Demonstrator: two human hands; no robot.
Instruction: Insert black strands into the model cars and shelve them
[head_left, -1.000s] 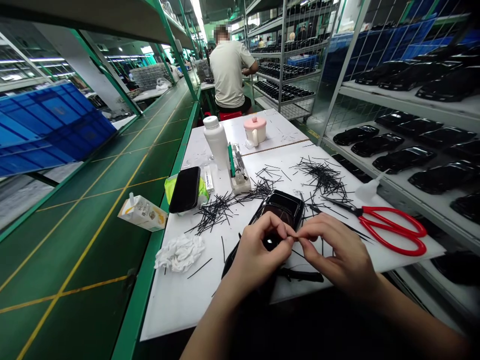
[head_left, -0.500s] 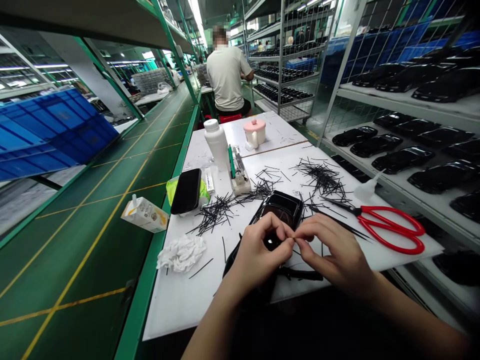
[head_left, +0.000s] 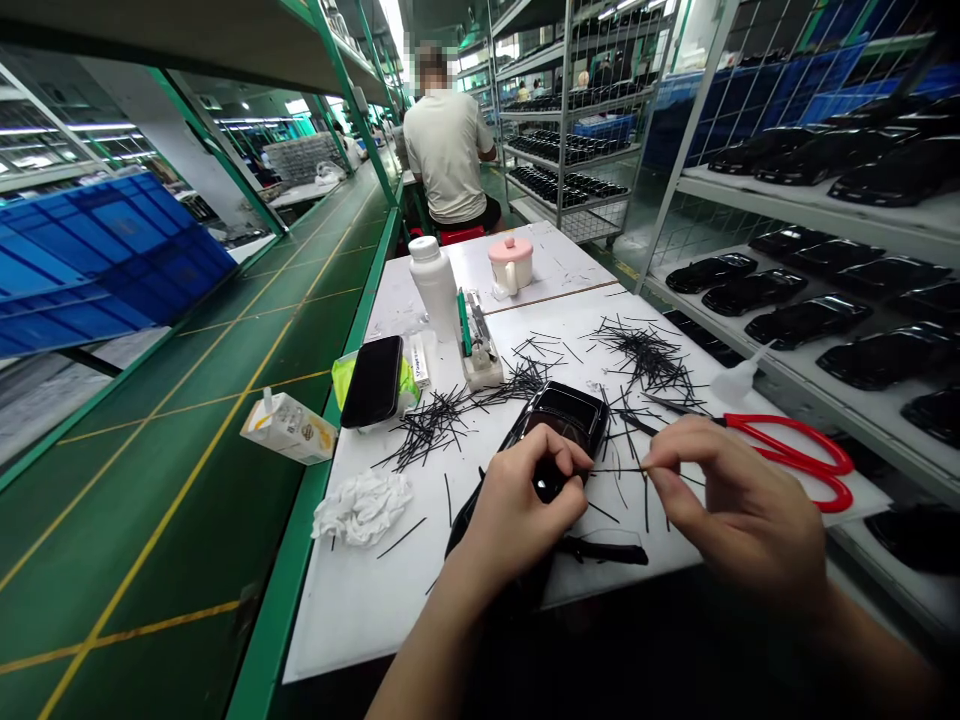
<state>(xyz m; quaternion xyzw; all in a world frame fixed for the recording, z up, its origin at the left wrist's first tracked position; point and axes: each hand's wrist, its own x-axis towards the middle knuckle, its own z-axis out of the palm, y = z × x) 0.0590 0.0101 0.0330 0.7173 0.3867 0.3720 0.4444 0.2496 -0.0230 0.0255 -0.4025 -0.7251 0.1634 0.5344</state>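
My left hand (head_left: 525,495) is curled over a glossy black model car (head_left: 568,405) on the white table, its thumb bent towards the fingers. What lies between those fingertips is too small to make out. To the right, my right hand (head_left: 739,505) pinches the end of a thin black strip (head_left: 619,470) between thumb and forefinger. That strip stretches towards my left fingertips; whether it touches them I cannot tell. Loose black strips (head_left: 652,360) lie beyond the hands. Red-handled scissors (head_left: 806,440) are partly hidden behind my right hand. A black curved part (head_left: 606,550) lies below the hands.
Left of the car are crumpled tissue (head_left: 364,508), a phone (head_left: 373,380) and a drink carton (head_left: 289,427). A white bottle (head_left: 433,285), a tool holder (head_left: 480,355) and a pink-lidded mug (head_left: 511,262) stand farther back. Racks of black model cars (head_left: 810,305) line the right; a person (head_left: 448,150) sits ahead.
My right hand has moved right, away from my left hand, with the thin strip in its pinch. The left hand has stayed over the car, and the fingertips no longer meet.
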